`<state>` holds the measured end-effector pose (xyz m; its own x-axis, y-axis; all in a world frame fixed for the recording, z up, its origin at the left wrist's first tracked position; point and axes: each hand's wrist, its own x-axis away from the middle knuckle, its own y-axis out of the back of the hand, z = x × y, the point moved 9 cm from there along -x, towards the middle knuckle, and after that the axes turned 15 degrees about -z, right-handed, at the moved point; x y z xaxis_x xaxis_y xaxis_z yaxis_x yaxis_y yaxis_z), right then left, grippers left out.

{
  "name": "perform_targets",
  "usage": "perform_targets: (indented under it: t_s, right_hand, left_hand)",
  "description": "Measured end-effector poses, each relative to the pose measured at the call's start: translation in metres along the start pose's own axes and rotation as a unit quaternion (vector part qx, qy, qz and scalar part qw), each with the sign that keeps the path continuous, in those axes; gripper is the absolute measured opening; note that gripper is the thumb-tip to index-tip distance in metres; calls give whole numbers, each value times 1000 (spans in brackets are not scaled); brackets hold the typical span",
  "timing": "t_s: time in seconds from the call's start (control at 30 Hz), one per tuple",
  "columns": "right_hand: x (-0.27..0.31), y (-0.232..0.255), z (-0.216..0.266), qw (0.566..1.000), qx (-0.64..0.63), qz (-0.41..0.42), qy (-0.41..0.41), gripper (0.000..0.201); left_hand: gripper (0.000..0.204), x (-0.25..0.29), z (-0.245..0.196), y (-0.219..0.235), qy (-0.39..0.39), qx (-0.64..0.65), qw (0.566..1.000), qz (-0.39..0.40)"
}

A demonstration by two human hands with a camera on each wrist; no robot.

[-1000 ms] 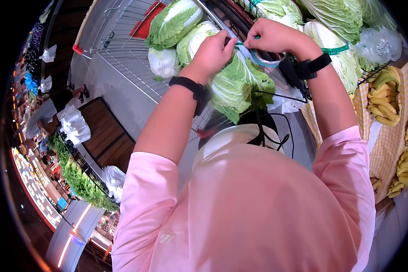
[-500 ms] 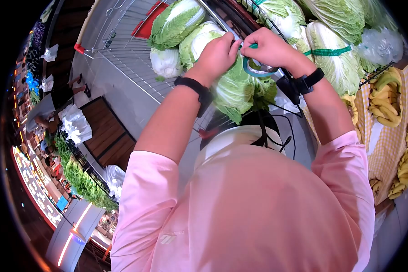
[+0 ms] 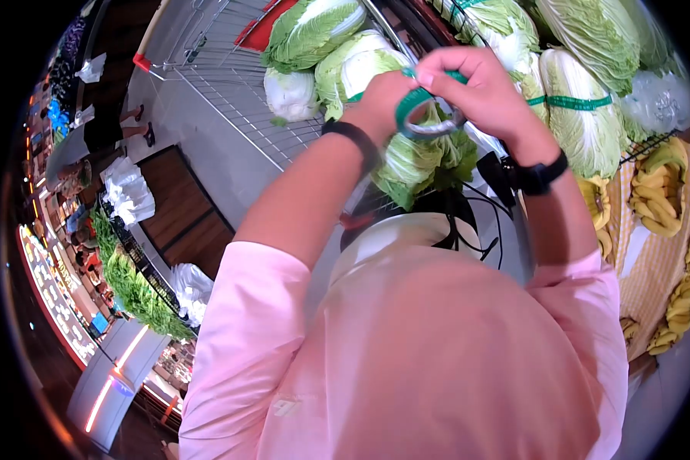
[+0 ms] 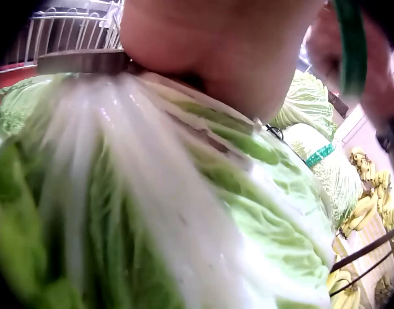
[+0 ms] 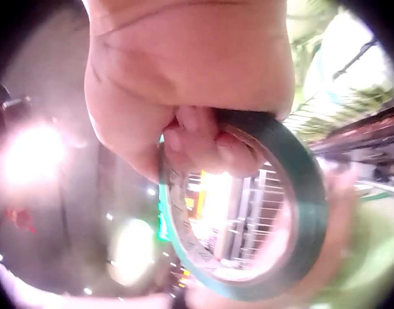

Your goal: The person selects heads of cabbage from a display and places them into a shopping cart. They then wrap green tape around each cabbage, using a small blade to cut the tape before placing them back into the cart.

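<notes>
My right hand [image 3: 479,84] grips a roll of green tape [image 5: 309,206], its fingers curled through the ring in the right wrist view. In the head view the roll hangs between both hands. My left hand [image 3: 391,101] is low over a napa cabbage [image 3: 406,162] in the cart; its fingertips are hidden and its grip cannot be told. A bit of green tape [image 3: 356,97] shows beside that hand. The left wrist view is filled by broad white ribs and green leaves of a napa cabbage [image 4: 177,212] beneath the hand.
More napa cabbages [image 3: 314,32] lie in the wire shopping cart [image 3: 230,96]. At right, a cabbage banded with green tape [image 3: 583,126] sits on a rack beside bananas [image 3: 657,188] on checked cloth. Black cables [image 3: 487,222] hang near my waist. A person [image 3: 103,138] stands at left.
My hands were close together over the cabbage with tape between them. The left has lowered toward the cabbage, and the right has swung the roll over beside it. The view has shifted slightly.
</notes>
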<state>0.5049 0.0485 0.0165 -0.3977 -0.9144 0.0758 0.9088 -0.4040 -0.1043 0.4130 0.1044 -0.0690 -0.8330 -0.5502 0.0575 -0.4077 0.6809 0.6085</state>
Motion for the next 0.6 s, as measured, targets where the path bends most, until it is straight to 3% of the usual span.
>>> perform_targets:
  t_s: [0.03,0.07,0.13,0.2,0.23,0.27,0.33,0.37,0.4,0.43,0.47,0.53,0.6]
  right_hand:
    - [-5,-4,37,998,-40,12,41,17]
    - [-12,-3,39,999,-23,31,-29,17]
    - [-15,16,47,997,50,48,17,19]
    - [-15,51,27,972,221,36,75,24]
    - [-10,61,32,978,177,-16,108,28]
    - [-2,75,16,978,201,-31,-33,33]
    - [18,98,-14,913,351,21,-209,51]
    - [23,102,-18,882,422,26,-210,60]
    - [29,106,-22,845,491,26,-209,69]
    - [34,101,-22,838,509,26,-197,75]
    - [36,93,-21,844,508,42,-165,63]
    - [36,79,-16,906,419,47,-40,45]
    - [37,68,-7,948,312,39,-41,37]
  left_hand:
    - [27,3,27,-14,14,116,993,-16]
    - [29,-1,21,-14,22,69,997,-5]
    - [31,-2,-2,4,13,-66,998,-9]
    - [32,-6,-10,22,5,-115,992,-52]
    - [38,-7,-9,30,16,-82,994,-66]
    - [39,-9,-1,32,69,-3,995,-77]
    - [41,-8,16,32,178,150,968,-97]
    - [38,-10,21,34,174,214,954,-121]
    - [36,-10,25,38,220,264,929,-138]
    - [34,-8,30,42,265,313,899,-153]
    - [32,-6,34,44,309,361,865,-163]
    - [27,-8,37,45,335,448,814,-155]
    - [28,-7,37,50,339,524,767,-150]
